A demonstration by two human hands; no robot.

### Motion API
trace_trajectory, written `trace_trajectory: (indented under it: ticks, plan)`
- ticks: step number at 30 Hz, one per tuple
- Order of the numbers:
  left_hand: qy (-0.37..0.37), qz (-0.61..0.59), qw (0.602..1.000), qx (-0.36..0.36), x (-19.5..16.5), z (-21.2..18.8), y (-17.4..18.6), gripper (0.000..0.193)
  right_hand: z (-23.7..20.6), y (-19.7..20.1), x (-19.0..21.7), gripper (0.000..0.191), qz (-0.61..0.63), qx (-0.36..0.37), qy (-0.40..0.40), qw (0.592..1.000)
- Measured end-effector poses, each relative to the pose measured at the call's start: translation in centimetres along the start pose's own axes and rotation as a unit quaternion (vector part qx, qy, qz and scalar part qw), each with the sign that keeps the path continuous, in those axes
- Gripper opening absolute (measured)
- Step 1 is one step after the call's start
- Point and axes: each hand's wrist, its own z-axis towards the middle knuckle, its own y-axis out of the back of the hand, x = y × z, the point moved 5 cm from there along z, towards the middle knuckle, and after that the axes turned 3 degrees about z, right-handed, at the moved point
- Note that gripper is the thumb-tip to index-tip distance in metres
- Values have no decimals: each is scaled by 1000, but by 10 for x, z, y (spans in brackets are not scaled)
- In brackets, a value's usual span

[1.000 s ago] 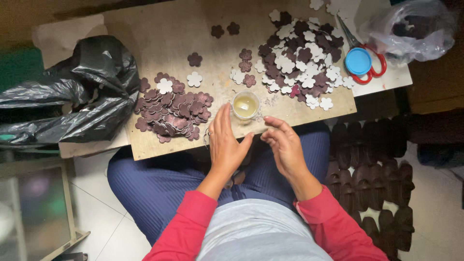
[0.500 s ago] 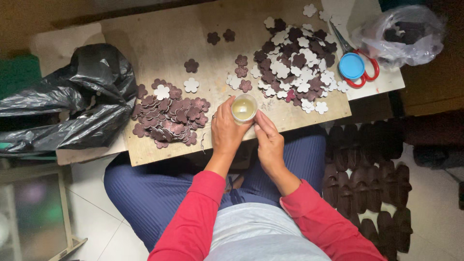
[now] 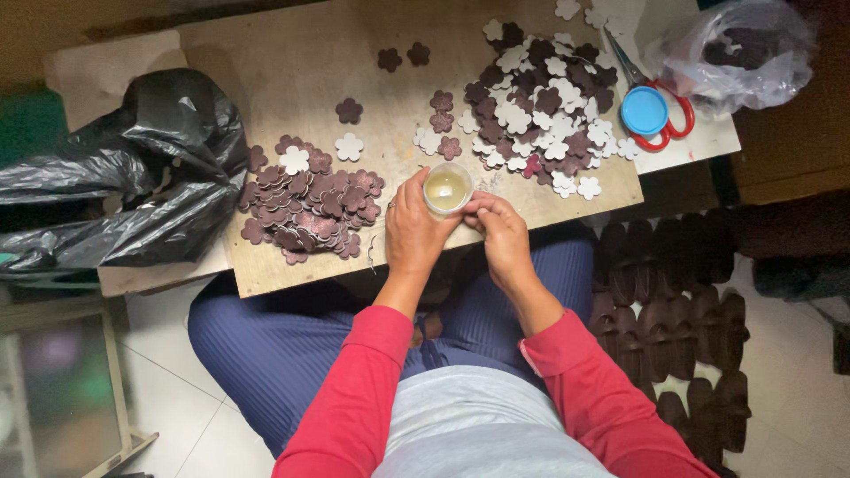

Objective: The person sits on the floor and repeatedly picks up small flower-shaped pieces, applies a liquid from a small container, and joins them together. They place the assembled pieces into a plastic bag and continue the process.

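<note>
Hands meet at the near edge of the brown wooden board. The left hand curls around a small clear round cup of yellowish liquid, gripping it upright. The right hand has its fingers pinched together just beside the cup; what they pinch is too small to tell. Risk: the cup sits near the board's edge, between the pile of maroon flower-shaped cutouts and the mixed maroon-and-white cutout pile; any tilt would likely spill liquid onto them.
</note>
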Motion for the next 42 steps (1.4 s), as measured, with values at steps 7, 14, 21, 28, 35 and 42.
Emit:
trace_trajectory:
  ticks: [7, 14, 21, 28, 35, 42]
  plan:
    - [-5, -2, 1000, -6, 2, 0, -1, 79, 3, -1, 2, 22, 40, 4, -26, 999]
    - [-7, 7, 1000, 3, 4, -2, -4, 83, -8, 11, 2, 22, 126, -2, -71, 989]
    - [-5, 1, 1000, 4, 6, -2, -5, 82, -5, 8, -6, 34, 176, -21, -88, 980]
    - [-2, 7, 1000, 6, 4, -1, -5, 80, -10, -5, -6, 47, 282, -10, -81, 956]
    - [8, 15, 1000, 13, 2, 0, -3, 81, -9, 0, 1, 50, 275, 19, -111, 955]
    - [1, 22, 1000, 16, 1, 0, 0, 84, -10, 22, 0, 44, 329, 2, -130, 935]
